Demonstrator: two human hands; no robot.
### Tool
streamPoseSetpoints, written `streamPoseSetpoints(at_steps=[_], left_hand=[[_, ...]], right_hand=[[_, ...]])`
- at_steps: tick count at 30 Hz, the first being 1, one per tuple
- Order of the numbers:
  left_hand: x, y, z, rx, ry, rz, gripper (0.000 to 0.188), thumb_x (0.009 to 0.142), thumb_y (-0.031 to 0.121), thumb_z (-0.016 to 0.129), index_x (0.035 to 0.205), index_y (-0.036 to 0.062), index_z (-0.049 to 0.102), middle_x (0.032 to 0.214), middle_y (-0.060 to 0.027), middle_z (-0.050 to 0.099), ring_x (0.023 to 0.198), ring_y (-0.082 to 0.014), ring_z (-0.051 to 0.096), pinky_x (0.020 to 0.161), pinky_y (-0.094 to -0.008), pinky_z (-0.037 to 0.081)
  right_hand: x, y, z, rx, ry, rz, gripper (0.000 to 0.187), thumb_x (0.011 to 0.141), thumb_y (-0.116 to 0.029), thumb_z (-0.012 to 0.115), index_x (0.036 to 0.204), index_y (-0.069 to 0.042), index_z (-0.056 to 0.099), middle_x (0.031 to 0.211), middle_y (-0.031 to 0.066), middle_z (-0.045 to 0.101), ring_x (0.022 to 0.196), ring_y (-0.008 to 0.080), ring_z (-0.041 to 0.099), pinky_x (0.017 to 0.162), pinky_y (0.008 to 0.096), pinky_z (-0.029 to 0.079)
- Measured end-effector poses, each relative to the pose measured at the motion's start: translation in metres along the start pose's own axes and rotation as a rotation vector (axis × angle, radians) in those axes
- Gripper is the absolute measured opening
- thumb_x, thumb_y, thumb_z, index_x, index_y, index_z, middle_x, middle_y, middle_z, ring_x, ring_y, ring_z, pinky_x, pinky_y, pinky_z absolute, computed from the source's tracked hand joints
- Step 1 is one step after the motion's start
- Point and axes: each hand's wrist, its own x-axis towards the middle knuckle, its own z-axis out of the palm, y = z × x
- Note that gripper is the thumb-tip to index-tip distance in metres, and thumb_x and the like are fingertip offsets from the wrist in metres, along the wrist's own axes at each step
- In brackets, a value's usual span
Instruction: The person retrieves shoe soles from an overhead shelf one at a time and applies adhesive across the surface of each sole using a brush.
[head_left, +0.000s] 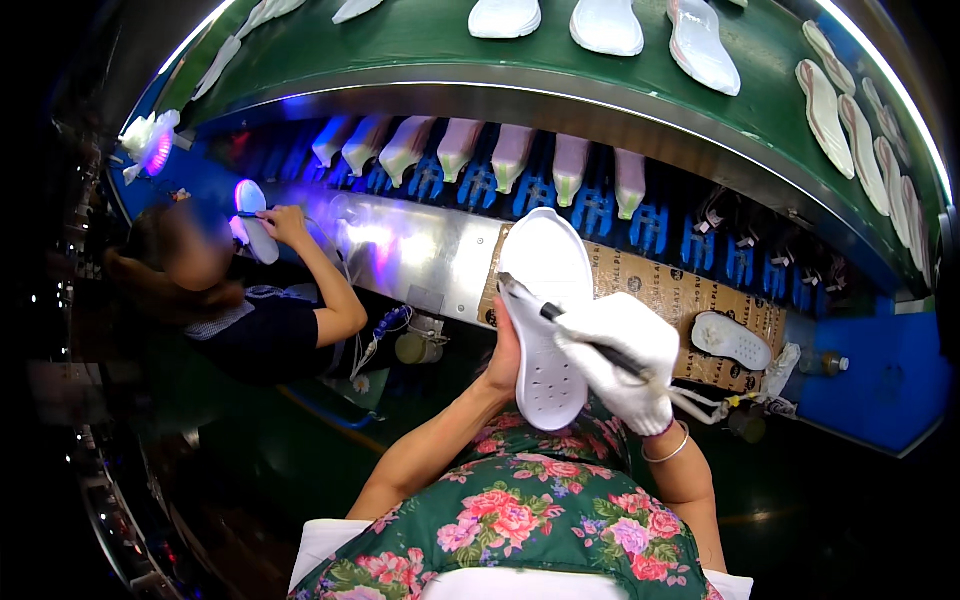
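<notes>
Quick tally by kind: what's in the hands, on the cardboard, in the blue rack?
White perforated rubber sole, left hand: 1
Black-handled brush, gloved right hand: 1
Small white sole on brown cardboard: 1
Pale soles in blue rack: 7
Total: 10

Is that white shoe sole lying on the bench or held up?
Held up: the left hand grips the white sole above the lap.

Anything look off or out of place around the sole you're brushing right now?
Nothing stands out. The left hand holds the white sole, the gloved right hand holds the brush on it. One loose sole lies on the cardboard, intact.
</notes>
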Motion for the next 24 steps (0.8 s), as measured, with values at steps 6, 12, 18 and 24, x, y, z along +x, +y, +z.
streamPoseSetpoints(at_steps=[6,12,18,24], left_hand=[[0.003,0.013,0.002,0.105,0.022,0.079,0.101,0.085,0.082,0.008,0.148,0.0064,0.029,0.136,-0.0163,0.051,0.122,-0.0291,0.055,0.103,-0.0429,0.046],[0.012,0.023,-0.035,-0.257,-0.359,0.078,0.103,0.082,0.085,0.010,0.150,0.0091,0.026,0.142,-0.0146,0.046,0.129,-0.0282,0.049,0.108,-0.0436,0.040],[0.016,0.031,-0.034,-0.130,-0.342,0.134,0.109,0.079,0.089,0.015,0.147,0.0055,0.029,0.126,-0.0211,0.056,0.105,-0.0304,0.064,0.093,-0.0436,0.053],[0.018,0.045,-0.012,-0.134,0.173,0.150,0.112,0.076,0.092,0.016,0.138,0.0018,0.039,0.109,-0.0218,0.062,0.094,-0.0292,0.066,0.083,-0.0428,0.055]], right_hand=[[0.005,0.007,0.005,-0.237,-0.017,-0.200,0.028,0.071,0.003,0.075,0.098,-0.006,0.073,0.095,0.0112,0.071,0.081,0.0253,0.068,0.073,0.0327,0.053],[0.007,0.007,0.005,0.088,-0.019,-0.051,0.018,0.072,-0.002,0.077,0.090,-0.005,0.074,0.091,0.0119,0.073,0.079,0.0234,0.069,0.071,0.0332,0.054],[-0.011,0.007,0.021,-0.126,-0.173,-0.268,0.032,0.070,-0.003,0.077,0.101,-0.011,0.073,0.098,0.0107,0.072,0.087,0.0278,0.069,0.075,0.0367,0.054],[-0.006,0.018,0.017,0.010,-0.058,-0.135,0.028,0.074,-0.004,0.075,0.102,-0.008,0.072,0.095,0.0094,0.071,0.078,0.0283,0.068,0.071,0.0372,0.054]])
